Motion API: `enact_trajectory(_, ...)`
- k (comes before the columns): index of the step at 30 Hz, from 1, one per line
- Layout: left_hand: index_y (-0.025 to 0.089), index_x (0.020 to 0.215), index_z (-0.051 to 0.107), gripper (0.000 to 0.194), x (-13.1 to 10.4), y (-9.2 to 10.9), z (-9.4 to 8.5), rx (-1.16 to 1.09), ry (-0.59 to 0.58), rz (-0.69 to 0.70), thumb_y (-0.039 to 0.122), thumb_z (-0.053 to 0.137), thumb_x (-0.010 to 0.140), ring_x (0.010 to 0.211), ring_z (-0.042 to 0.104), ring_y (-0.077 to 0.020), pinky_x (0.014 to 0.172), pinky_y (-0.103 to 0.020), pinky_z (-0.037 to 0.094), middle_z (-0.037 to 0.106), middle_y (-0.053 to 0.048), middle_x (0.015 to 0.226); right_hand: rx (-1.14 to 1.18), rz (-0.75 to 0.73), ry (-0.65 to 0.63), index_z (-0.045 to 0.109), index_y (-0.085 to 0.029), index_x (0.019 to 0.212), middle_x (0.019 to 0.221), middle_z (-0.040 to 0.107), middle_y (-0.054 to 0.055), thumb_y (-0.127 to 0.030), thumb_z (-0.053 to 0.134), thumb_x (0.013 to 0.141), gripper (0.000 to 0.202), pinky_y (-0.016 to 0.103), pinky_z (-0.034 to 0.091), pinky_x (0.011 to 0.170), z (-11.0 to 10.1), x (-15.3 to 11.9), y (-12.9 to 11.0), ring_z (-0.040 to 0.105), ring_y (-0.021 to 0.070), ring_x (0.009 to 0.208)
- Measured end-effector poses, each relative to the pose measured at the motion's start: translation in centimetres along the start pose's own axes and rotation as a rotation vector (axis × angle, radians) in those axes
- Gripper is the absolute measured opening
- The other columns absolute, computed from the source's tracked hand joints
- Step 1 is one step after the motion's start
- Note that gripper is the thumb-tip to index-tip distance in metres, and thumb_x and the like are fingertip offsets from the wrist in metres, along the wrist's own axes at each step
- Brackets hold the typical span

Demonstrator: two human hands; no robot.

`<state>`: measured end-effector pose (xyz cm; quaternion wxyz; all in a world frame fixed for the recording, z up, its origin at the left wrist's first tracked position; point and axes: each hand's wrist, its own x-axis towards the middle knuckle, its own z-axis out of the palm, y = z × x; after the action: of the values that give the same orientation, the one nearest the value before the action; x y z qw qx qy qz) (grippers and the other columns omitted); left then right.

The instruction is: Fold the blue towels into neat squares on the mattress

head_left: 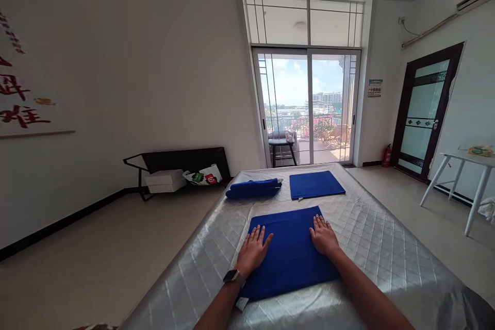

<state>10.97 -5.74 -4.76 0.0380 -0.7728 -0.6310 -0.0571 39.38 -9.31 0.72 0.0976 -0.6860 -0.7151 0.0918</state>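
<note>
A blue cloth [290, 255] lies flat on the silver quilted cover [371, 221], a white tag showing at its near left corner. On its left edge rests my left hand [253, 250], palm down, fingers spread, with a watch on the wrist. My right hand [324, 235] lies flat over the cloth's right edge, fingers stretched out. Neither hand grips anything. Beyond them, a second blue cloth [317, 184] is spread flat at the far right, and a folded or rolled blue bundle [253, 188] sits at the far left.
Past the cover's far edge is a sliding glass door [309, 108]. A low black bench [185, 160] with a white box [164, 181] and a bag stands at the left wall. At the right are a white table [467, 157], a dark-framed door and a fire extinguisher [386, 155].
</note>
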Motion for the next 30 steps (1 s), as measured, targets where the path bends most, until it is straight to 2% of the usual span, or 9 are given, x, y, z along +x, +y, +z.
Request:
enact_trajectory(2, 0.009, 0.156, 0.040, 0.073, -1.2, -2.5, 0.0, 0.005, 0.004, -0.058, 0.054, 0.016, 0.103, 0.151, 0.034, -0.0307, 0.121, -0.050, 0.031, 0.036, -0.018, 0.162, -0.006, 0.005, -0.006, 0.023, -0.003, 0.160, 0.167, 0.022, 0.014, -0.036, 0.023, 0.104, 0.065, 0.039, 0.012, 0.126, -0.2, 0.0, 0.0, 0.016, 0.0210, 0.157)
enact_trajectory(4, 0.009, 0.155, 0.041, 0.073, -2.1, -3.6, -0.3, -0.015, 0.014, -0.079, 0.055, 0.017, 0.103, 0.151, 0.035, -0.0295, 0.122, -0.048, 0.031, 0.037, -0.019, 0.161, -0.017, 0.006, -0.009, 0.024, -0.003, 0.160, 0.167, 0.022, 0.015, -0.036, 0.023, 0.104, 0.065, 0.039, 0.011, 0.126, -0.3, 0.0, -0.1, 0.016, 0.0208, 0.157)
enact_trajectory(9, 0.006, 0.154, 0.040, 0.075, -2.8, -2.4, -1.6, -0.067, 0.007, -0.106, 0.056, 0.018, 0.103, 0.152, 0.032, -0.0292, 0.123, -0.046, 0.029, 0.036, -0.019, 0.162, -0.055, 0.000, 0.004, 0.029, -0.005, 0.160, 0.167, 0.024, 0.015, -0.034, 0.023, 0.103, 0.064, 0.039, 0.014, 0.125, -0.4, -0.3, 0.1, 0.017, 0.0211, 0.156)
enact_trajectory(13, 0.006, 0.153, 0.041, 0.077, -2.9, -1.9, -1.9, -0.073, 0.024, -0.125, 0.058, 0.017, 0.102, 0.152, 0.032, -0.0300, 0.123, -0.046, 0.029, 0.037, -0.019, 0.161, -0.068, -0.006, 0.002, 0.032, -0.007, 0.159, 0.166, 0.026, 0.014, -0.035, 0.024, 0.103, 0.063, 0.041, 0.016, 0.125, -0.6, -0.6, 0.9, 0.018, 0.0217, 0.156)
enact_trajectory(18, 0.005, 0.152, 0.044, 0.083, -1.7, -1.7, -2.1, -0.030, 0.072, -0.093, 0.063, 0.015, 0.101, 0.152, 0.033, -0.0319, 0.123, -0.046, 0.029, 0.041, -0.019, 0.160, -0.070, -0.012, 0.007, 0.031, -0.005, 0.159, 0.166, 0.027, 0.014, -0.033, 0.022, 0.103, 0.063, 0.039, 0.016, 0.125, -2.1, 1.5, 1.2, 0.019, 0.0212, 0.156)
enact_trajectory(21, 0.008, 0.152, 0.046, 0.081, 0.3, 0.8, -2.7, -0.044, 0.111, 0.026, 0.063, 0.014, 0.101, 0.150, 0.036, -0.0323, 0.122, -0.048, 0.031, 0.043, -0.018, 0.159, -0.059, -0.026, 0.001, 0.030, -0.005, 0.159, 0.167, 0.027, 0.014, -0.034, 0.023, 0.104, 0.063, 0.038, 0.016, 0.125, -2.5, 3.4, 1.0, 0.018, 0.0211, 0.156)
enact_trajectory(25, 0.012, 0.152, 0.047, 0.075, 3.8, 7.1, -3.3, -0.128, 0.063, 0.220, 0.060, 0.017, 0.103, 0.150, 0.036, -0.0309, 0.122, -0.049, 0.032, 0.046, -0.016, 0.158, -0.043, 0.002, -0.032, 0.026, -0.007, 0.161, 0.168, 0.024, 0.012, -0.039, 0.023, 0.104, 0.065, 0.037, 0.015, 0.125, -1.1, 5.1, 1.2, 0.017, 0.0200, 0.156)
enact_trajectory(28, 0.011, 0.155, 0.043, 0.074, 6.1, 11.8, -3.1, -0.207, 0.013, 0.250, 0.057, 0.015, 0.103, 0.152, 0.032, -0.0294, 0.124, -0.048, 0.029, 0.041, -0.016, 0.161, -0.044, 0.015, -0.021, 0.025, -0.007, 0.161, 0.168, 0.023, 0.012, -0.041, 0.023, 0.104, 0.067, 0.036, 0.013, 0.125, 0.1, 5.5, 1.7, 0.016, 0.0192, 0.157)
enact_trajectory(30, 0.010, 0.155, 0.041, 0.075, 7.1, 13.6, -2.7, -0.234, -0.011, 0.240, 0.055, 0.011, 0.104, 0.153, 0.031, -0.0299, 0.124, -0.050, 0.028, 0.039, -0.016, 0.162, -0.052, 0.012, -0.014, 0.025, -0.006, 0.161, 0.168, 0.023, 0.012, -0.041, 0.022, 0.103, 0.068, 0.035, 0.013, 0.125, 0.5, 5.6, 1.9, 0.016, 0.0191, 0.157)
